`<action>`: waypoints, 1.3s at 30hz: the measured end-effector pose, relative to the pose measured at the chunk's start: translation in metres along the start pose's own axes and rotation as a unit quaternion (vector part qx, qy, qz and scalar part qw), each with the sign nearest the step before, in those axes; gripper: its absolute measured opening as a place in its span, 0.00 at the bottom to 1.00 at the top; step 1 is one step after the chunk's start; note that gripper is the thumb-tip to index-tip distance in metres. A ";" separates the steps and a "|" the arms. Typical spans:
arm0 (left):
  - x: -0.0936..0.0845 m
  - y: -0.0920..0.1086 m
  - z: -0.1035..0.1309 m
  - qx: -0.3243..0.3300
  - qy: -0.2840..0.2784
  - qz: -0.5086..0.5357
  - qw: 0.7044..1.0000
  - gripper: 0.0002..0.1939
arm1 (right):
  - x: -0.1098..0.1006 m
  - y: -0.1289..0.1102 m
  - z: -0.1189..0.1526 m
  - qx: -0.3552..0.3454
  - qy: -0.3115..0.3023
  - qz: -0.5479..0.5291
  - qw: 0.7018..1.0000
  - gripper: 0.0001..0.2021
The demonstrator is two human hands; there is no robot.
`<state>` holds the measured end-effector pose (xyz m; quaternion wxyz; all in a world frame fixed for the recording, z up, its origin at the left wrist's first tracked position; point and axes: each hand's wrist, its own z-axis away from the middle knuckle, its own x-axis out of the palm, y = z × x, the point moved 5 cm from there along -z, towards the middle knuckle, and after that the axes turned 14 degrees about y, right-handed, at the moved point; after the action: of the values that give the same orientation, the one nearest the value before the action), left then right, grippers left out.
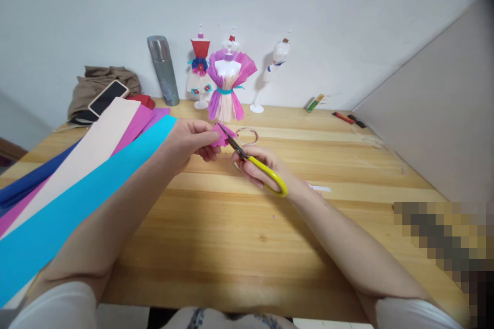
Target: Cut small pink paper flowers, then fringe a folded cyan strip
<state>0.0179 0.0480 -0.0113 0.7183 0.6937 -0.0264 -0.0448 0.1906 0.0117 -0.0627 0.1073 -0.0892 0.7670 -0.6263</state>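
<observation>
Between the fingers of my left hand (196, 139) is a small piece of pink crepe paper (221, 136). My right hand (262, 164) is closed around yellow-handled scissors (270, 176). Their dark blades lie at the pink paper, pointing up and left; whether they are cutting through it I cannot tell. Just behind my hands stands a small mannequin (227, 82) dressed in purple, pink and cream paper with a turquoise sash. A roll of tape (247, 136) lies behind the scissors.
Long strips of turquoise (88, 185), cream and pink paper cover the left side. A phone (109, 97) rests on brown cloth (104, 79). Along the wall stand a flask (164, 72), a red-topped mannequin (199, 69) and a white one (270, 74). A green tube (315, 103) lies right.
</observation>
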 end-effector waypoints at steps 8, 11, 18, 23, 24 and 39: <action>0.000 0.000 0.000 0.002 0.001 -0.002 1.000 0.09 | 0.002 0.000 0.000 0.006 0.008 0.000 1.000 0.22; 0.000 0.000 0.000 0.000 0.001 -0.004 1.000 0.09 | 0.001 -0.001 0.000 0.009 0.010 -0.001 1.000 0.22; 0.000 0.000 0.001 -0.001 0.000 -0.002 1.000 0.09 | 0.001 -0.001 -0.001 0.010 0.022 -0.003 1.000 0.25; 0.001 0.000 0.001 0.001 -0.001 -0.001 1.000 0.10 | 0.001 -0.001 0.000 0.011 0.018 0.002 1.000 0.23; 0.001 -0.001 0.001 0.001 -0.001 -0.001 1.000 0.10 | 0.001 -0.001 0.000 0.014 0.019 0.004 1.000 0.23; 0.002 -0.002 0.000 0.004 -0.013 -0.007 1.000 0.10 | 0.001 0.000 -0.001 0.012 0.019 -0.007 1.000 0.22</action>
<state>0.0196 0.0477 -0.0133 0.7151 0.6959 -0.0309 -0.0583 0.1893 0.0119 -0.0631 0.0899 -0.0814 0.7609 -0.6375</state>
